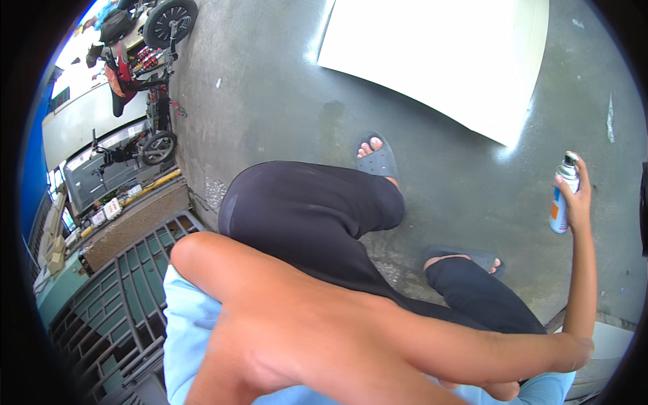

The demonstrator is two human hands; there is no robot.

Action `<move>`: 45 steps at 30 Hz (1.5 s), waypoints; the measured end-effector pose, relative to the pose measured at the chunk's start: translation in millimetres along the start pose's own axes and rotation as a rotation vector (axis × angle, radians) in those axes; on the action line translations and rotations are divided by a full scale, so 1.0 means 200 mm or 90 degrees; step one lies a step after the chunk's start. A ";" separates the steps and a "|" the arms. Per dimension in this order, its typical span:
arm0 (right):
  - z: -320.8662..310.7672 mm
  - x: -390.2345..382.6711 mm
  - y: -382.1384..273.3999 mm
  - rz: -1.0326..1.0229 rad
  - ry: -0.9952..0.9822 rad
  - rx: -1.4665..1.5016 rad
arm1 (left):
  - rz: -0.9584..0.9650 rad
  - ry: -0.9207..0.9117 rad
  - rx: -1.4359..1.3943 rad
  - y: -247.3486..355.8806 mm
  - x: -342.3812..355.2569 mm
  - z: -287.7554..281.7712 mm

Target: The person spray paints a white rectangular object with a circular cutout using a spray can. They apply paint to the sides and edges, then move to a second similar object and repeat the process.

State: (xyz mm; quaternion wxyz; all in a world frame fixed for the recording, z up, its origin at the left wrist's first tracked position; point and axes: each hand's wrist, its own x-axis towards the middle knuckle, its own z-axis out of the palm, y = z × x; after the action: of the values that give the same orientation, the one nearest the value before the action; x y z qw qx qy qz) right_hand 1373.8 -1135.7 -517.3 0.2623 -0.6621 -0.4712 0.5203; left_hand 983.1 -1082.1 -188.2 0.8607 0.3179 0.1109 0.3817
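Observation:
My right hand [577, 196] is at the far right, shut around a small spray can [563, 196] with a white and orange body and a grey top. One finger lies over its nozzle. The can is upright, held above the grey concrete floor [270, 101]. My bare right arm [405, 331] runs across the lower picture to the bent elbow. A large white flat panel [439, 54] lies on the floor ahead, up and to the left of the can. My left hand is out of sight. I am crouched, with my knees in black trousers [310, 216].
My feet are in grey sandals [379, 158], one near the panel's edge and one [472, 260] lower right. A green metal gate [128, 297] lies at lower left. Parked motorbikes [142, 61] and a vehicle stand at upper left.

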 end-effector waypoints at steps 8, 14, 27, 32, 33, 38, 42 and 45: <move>0.06 0.07 -0.20 0.015 -0.030 0.037 | 0.048 0.004 0.003 0.15 -0.04 0.01; 0.12 0.12 -0.21 0.020 -0.057 0.079 | 0.097 0.007 0.023 0.23 -0.09 0.01; 0.10 -0.58 -1.10 0.219 0.131 0.388 | -0.698 -0.013 0.445 0.20 -0.24 -0.45; 0.13 -1.55 -1.81 0.508 -0.055 0.460 | -0.766 0.113 0.989 -0.04 -0.42 -0.36; 0.10 -1.71 -1.94 0.508 -0.026 0.506 | -0.772 0.115 0.992 0.01 -0.41 -0.13; -0.38 -2.11 -2.63 0.309 0.193 0.443 | -0.577 -0.009 0.748 0.26 -0.50 0.65; -0.99 -2.08 -2.24 0.157 0.266 0.439 | -0.355 0.066 0.490 0.85 -0.29 1.34; -1.16 -2.12 -2.56 0.188 0.391 0.552 | -0.144 0.086 0.463 1.65 -0.08 1.90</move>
State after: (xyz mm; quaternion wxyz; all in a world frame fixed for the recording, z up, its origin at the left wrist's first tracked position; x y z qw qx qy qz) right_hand 1405.5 -1269.5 173.5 0.5608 -0.6739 -0.0177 0.4807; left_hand 943.8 -1101.7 313.0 0.7193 0.5625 0.3295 0.2402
